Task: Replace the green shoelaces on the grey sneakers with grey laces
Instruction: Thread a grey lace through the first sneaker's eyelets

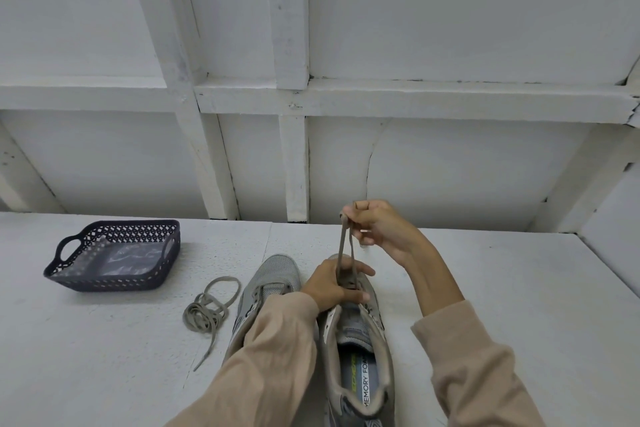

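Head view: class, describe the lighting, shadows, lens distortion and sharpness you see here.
Head view: light soft and even, only a faint shadow beside the basket; wide lens splays the wall beams outward and stretches the sleeves at the bottom edge; the insole print in the sneaker reads sharply.

Unlaced sneaker (277, 272) mostly behind sleeve (277, 340), held sneaker (363, 357) heel cut by bottom edge

I see a white-painted wall (450, 10) ahead, crossed by white wooden battens (415, 97) in a grid. Below it lies a white, grainy work surface (519, 288) under soft, even light.
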A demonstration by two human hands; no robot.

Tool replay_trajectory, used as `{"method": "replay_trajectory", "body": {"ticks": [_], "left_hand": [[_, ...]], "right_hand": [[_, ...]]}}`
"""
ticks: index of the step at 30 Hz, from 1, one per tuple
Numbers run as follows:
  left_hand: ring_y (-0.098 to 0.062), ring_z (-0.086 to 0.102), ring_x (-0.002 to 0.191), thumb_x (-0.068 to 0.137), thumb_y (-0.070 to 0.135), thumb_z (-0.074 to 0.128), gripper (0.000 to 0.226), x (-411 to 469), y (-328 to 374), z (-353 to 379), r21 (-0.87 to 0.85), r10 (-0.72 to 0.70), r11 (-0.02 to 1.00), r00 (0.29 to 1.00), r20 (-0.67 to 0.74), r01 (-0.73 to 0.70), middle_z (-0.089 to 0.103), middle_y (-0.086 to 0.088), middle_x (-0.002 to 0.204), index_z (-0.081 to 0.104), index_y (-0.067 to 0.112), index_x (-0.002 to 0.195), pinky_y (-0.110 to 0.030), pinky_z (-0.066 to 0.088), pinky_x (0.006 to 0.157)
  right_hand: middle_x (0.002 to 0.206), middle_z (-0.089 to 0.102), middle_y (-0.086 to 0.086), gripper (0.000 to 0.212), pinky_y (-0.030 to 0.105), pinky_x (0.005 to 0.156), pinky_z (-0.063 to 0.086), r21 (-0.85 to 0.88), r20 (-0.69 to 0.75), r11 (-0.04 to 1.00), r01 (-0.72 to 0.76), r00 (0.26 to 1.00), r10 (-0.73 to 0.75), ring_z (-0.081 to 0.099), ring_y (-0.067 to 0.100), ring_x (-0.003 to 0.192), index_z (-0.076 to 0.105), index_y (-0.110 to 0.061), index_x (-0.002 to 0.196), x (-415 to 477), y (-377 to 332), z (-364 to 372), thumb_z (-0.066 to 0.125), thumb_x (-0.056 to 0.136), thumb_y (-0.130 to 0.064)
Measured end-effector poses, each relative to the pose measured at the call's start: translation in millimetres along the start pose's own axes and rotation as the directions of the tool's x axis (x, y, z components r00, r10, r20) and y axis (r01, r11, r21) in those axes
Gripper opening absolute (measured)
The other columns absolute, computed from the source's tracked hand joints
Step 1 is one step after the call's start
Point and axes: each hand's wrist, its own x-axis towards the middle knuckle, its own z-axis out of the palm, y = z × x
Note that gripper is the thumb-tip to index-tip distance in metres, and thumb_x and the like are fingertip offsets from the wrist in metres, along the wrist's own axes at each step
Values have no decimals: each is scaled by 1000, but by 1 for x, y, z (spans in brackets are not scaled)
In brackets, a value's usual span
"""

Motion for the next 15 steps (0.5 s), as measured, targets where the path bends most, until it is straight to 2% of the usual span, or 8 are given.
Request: {"method": "replay_trajectory", "body": {"ticks": [3, 5, 7, 10, 15], "left_hand": [[-6, 60, 78, 66, -2, 82, 41, 1, -1, -1, 13, -26, 1000, 999, 32, 25, 60, -8, 94, 68, 22, 97, -17, 48, 79], [-5, 59, 76, 67, -5, 81, 41, 2, 0, -1, 18, -42, 999, 998, 42, 41, 60, -6, 90, 67, 21, 96, -16, 48, 79], [-5, 60, 77, 67, -5, 80, 42, 2, -2, -1, 17, -53, 998, 998, 40, 52, 61, -4, 88, 67, 22, 96, -17, 48, 80], [-3, 62, 74, 67, -9, 79, 40, 2, -4, -1, -23, -67, 997, 997, 39, 68, 64, 1, 85, 67, 17, 95, -17, 49, 80], [1, 65, 82, 70, -13, 75, 37, 1, -4, 0, -60, -77, 995, 996, 50, 80, 68, 3, 90, 66, 9, 98, -16, 50, 81]], "right_hand": [[65, 60, -2, 25, 18, 48, 28, -7, -1, 999, 52, 999, -52, 43, 7, 52, 63, -8, 73, -2, -14, 0, 55, 96, -10], [70, 61, -1, 26, 15, 46, 31, 68, -15, 993, 95, 995, -94, 42, 6, 52, 62, -8, 72, -1, -26, -2, 54, 97, -8], [73, 63, -1, 23, 14, 46, 33, 67, -24, 991, 117, 993, -116, 44, 6, 52, 62, -7, 74, 1, -36, -1, 54, 96, -8], [69, 61, 0, 20, 16, 45, 33, 105, 4, 989, 100, 995, -101, 47, 8, 54, 60, -5, 78, 5, -37, 7, 54, 96, -6], [73, 57, 5, 23, 19, 44, 34, 199, -18, 977, 82, 997, -80, 48, 12, 56, 57, -3, 76, 9, -36, 11, 51, 97, -5]]}}
